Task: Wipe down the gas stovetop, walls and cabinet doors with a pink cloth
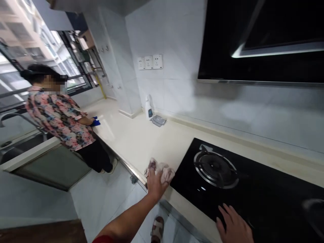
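My left hand presses a crumpled, pale pinkish cloth onto the cream countertop, close to its front edge and just left of the black gas stove. The fingers are bent over the cloth, which bunches out around them. My right hand rests near the front of the stove's glass top with its fingers spread and holds nothing. Behind it lies a round burner with a metal ring.
A white spray bottle and a folded grey cloth stand against the back wall. Wall sockets and a black range hood are above. A person with a blue cloth is at the far counter by the sink.
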A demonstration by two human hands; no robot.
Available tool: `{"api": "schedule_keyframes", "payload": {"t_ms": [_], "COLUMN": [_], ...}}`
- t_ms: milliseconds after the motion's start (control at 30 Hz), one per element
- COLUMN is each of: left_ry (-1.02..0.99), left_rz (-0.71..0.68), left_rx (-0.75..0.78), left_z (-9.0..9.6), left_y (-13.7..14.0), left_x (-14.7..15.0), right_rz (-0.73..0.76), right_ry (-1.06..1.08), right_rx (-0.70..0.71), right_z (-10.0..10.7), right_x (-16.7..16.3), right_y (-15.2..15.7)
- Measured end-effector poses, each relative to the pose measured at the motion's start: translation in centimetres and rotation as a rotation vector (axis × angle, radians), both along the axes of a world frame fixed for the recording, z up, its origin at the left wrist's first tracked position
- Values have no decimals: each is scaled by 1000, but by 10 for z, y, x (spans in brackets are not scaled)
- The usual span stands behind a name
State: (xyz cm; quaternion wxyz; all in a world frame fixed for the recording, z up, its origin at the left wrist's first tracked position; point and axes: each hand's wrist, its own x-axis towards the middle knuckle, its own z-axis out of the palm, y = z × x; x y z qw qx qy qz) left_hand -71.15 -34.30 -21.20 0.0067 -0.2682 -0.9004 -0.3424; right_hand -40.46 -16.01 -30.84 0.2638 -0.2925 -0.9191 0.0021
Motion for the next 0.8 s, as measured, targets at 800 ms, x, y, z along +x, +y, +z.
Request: {"api": "schedule_keyframes", "payload": {"t_ms": [800], "left_ry": [296], "left_rz": [-530], "left_rx": [-225], "left_z": [16], "left_y": [127], "left_x": [16], "right_rz": [-45], "right_ry": [47], "right_rx": [-53], "right_z": [32], "right_x": [-20], "right_y": [-9]}}
